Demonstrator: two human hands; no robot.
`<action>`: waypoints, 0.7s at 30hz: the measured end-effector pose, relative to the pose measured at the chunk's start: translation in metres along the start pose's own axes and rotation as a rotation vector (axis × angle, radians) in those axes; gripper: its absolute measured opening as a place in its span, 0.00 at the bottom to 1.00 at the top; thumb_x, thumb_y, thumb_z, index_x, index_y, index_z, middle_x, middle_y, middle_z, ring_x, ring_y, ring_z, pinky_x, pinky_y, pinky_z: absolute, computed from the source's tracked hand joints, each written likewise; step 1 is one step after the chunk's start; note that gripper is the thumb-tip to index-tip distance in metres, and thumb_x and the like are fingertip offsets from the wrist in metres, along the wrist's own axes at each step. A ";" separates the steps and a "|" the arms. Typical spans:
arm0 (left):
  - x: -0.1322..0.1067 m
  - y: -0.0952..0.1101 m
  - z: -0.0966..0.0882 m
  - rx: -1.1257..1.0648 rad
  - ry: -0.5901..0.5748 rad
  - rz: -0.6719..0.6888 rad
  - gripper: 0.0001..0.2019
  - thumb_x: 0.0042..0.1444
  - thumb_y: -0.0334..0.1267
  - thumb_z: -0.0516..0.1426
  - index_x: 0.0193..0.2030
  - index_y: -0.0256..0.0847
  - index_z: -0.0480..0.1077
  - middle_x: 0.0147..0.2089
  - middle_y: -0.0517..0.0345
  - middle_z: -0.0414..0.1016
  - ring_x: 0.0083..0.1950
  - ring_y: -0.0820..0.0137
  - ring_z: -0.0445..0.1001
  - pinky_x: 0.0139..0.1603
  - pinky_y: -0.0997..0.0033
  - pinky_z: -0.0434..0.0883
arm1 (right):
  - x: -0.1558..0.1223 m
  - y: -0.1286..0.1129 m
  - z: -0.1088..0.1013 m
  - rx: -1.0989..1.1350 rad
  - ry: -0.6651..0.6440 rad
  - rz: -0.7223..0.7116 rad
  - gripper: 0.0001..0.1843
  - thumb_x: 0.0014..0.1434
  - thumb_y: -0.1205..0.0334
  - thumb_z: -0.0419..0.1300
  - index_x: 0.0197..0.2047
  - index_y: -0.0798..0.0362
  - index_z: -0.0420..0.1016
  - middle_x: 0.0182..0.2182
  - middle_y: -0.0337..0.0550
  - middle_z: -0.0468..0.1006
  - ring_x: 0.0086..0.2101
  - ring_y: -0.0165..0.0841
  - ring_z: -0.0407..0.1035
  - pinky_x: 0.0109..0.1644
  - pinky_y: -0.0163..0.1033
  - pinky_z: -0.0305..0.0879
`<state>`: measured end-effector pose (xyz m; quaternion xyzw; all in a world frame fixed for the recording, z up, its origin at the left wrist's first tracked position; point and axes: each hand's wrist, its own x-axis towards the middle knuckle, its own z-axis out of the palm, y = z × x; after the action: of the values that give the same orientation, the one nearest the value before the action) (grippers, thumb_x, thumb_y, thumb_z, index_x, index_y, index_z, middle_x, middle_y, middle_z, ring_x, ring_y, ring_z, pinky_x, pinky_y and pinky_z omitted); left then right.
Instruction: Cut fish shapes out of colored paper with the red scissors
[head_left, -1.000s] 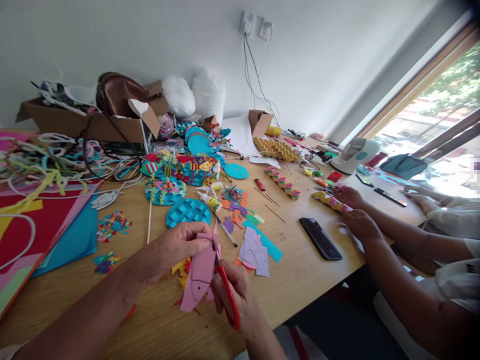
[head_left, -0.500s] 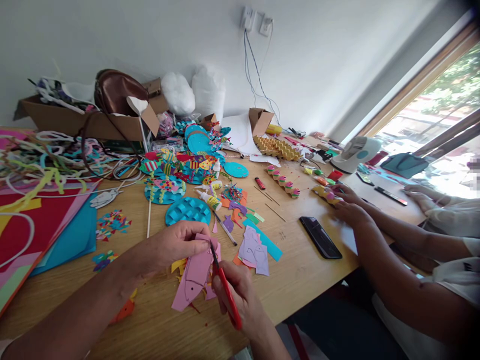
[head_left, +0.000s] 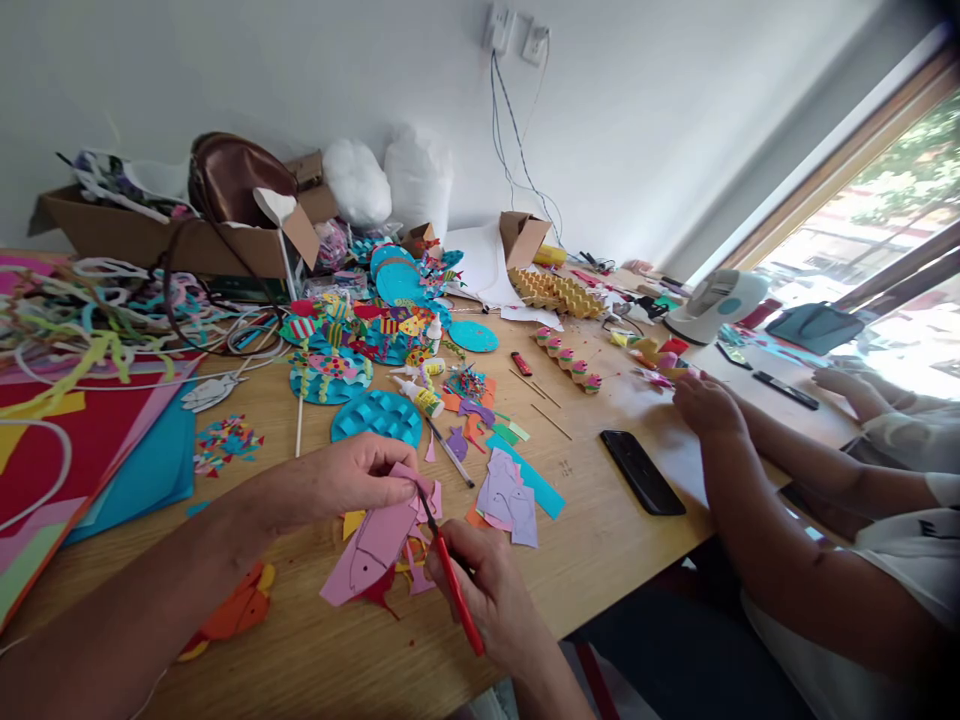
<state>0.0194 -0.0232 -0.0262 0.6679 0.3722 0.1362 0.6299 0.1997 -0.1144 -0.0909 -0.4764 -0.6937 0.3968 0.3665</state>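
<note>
Pinched between thumb and fingers of my left hand (head_left: 367, 475) is a strip of pink paper (head_left: 379, 545) with a fish outline drawn on it. My right hand (head_left: 480, 590) grips red-handled scissors (head_left: 457, 595), and their blades meet the paper's upper edge beside my left thumb. Under the paper lie pink, red and yellow scraps (head_left: 416, 565). Orange paper fish shapes (head_left: 236, 605) rest on the table below my left forearm. Lilac paper pieces with drawn fish (head_left: 511, 500) lie to the right of the scissors.
A black phone (head_left: 641, 472) lies to the right, near another person's hands (head_left: 705, 400) working with coloured pieces. A pen (head_left: 450, 450), glue bottles (head_left: 420, 395) and blue scalloped discs (head_left: 375, 420) sit ahead. Stacked coloured sheets (head_left: 112, 450) cover the left side.
The pink strip has swung so its lower end points further left, uncovering red paper beneath. My right hand has shifted slightly with the scissors. The other person's hands have moved on the right.
</note>
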 end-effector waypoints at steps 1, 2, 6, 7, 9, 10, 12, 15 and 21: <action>0.000 0.001 0.000 -0.002 -0.001 -0.004 0.08 0.48 0.40 0.57 0.24 0.40 0.63 0.22 0.69 0.56 0.24 0.76 0.51 0.24 0.75 0.50 | 0.000 0.000 0.000 0.002 -0.002 -0.002 0.20 0.64 0.56 0.50 0.22 0.51 0.52 0.17 0.31 0.55 0.20 0.25 0.49 0.25 0.34 0.44; 0.000 0.002 0.000 -0.005 -0.002 -0.006 0.08 0.48 0.40 0.57 0.25 0.40 0.64 0.22 0.69 0.56 0.24 0.76 0.51 0.24 0.75 0.50 | 0.000 0.000 0.000 0.014 -0.003 -0.001 0.20 0.65 0.56 0.49 0.22 0.51 0.53 0.17 0.31 0.55 0.20 0.26 0.49 0.24 0.34 0.45; 0.001 0.003 0.002 -0.034 -0.003 -0.002 0.06 0.47 0.40 0.57 0.27 0.40 0.67 0.23 0.68 0.60 0.24 0.76 0.53 0.25 0.75 0.50 | 0.001 0.001 0.001 0.095 -0.027 0.025 0.22 0.65 0.51 0.49 0.21 0.51 0.55 0.17 0.32 0.56 0.21 0.27 0.49 0.24 0.33 0.45; 0.001 0.003 0.003 -0.043 -0.001 0.002 0.06 0.47 0.39 0.57 0.26 0.40 0.67 0.23 0.68 0.60 0.24 0.76 0.53 0.25 0.75 0.50 | 0.002 0.001 0.001 0.111 -0.034 0.038 0.23 0.64 0.49 0.50 0.21 0.51 0.56 0.17 0.32 0.56 0.21 0.27 0.50 0.24 0.33 0.45; 0.001 0.002 0.004 -0.060 0.004 0.012 0.05 0.47 0.38 0.57 0.25 0.41 0.66 0.22 0.68 0.59 0.23 0.76 0.53 0.24 0.75 0.50 | 0.002 0.001 0.001 0.133 -0.039 0.063 0.23 0.64 0.48 0.51 0.21 0.51 0.57 0.16 0.32 0.57 0.21 0.27 0.50 0.23 0.33 0.45; 0.001 0.002 0.004 -0.067 0.006 0.015 0.05 0.47 0.37 0.57 0.25 0.41 0.66 0.22 0.68 0.59 0.23 0.76 0.53 0.24 0.75 0.50 | 0.002 0.001 0.001 0.138 -0.038 0.070 0.24 0.64 0.47 0.51 0.21 0.51 0.57 0.16 0.33 0.57 0.21 0.27 0.50 0.23 0.33 0.45; 0.002 0.001 0.004 -0.076 0.009 0.021 0.05 0.46 0.36 0.57 0.24 0.42 0.66 0.21 0.68 0.59 0.23 0.76 0.54 0.23 0.75 0.50 | 0.002 0.001 0.001 0.138 -0.034 0.076 0.24 0.64 0.47 0.51 0.21 0.51 0.57 0.16 0.32 0.57 0.20 0.27 0.50 0.23 0.33 0.45; 0.002 0.001 0.004 -0.087 0.016 0.022 0.04 0.46 0.35 0.58 0.23 0.42 0.67 0.20 0.68 0.60 0.22 0.76 0.56 0.23 0.76 0.51 | 0.001 0.002 0.000 0.124 -0.030 0.076 0.23 0.64 0.49 0.52 0.20 0.51 0.56 0.16 0.32 0.56 0.21 0.27 0.49 0.23 0.33 0.45; 0.003 0.002 0.004 -0.091 -0.004 -0.002 0.03 0.47 0.34 0.58 0.24 0.41 0.68 0.20 0.69 0.60 0.21 0.76 0.55 0.23 0.75 0.51 | 0.000 0.002 -0.002 0.057 -0.009 0.054 0.21 0.64 0.54 0.53 0.22 0.51 0.53 0.18 0.31 0.54 0.21 0.26 0.48 0.25 0.34 0.44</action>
<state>0.0246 -0.0239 -0.0260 0.6384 0.3650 0.1513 0.6606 0.2019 -0.1139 -0.0921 -0.4826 -0.6706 0.4283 0.3660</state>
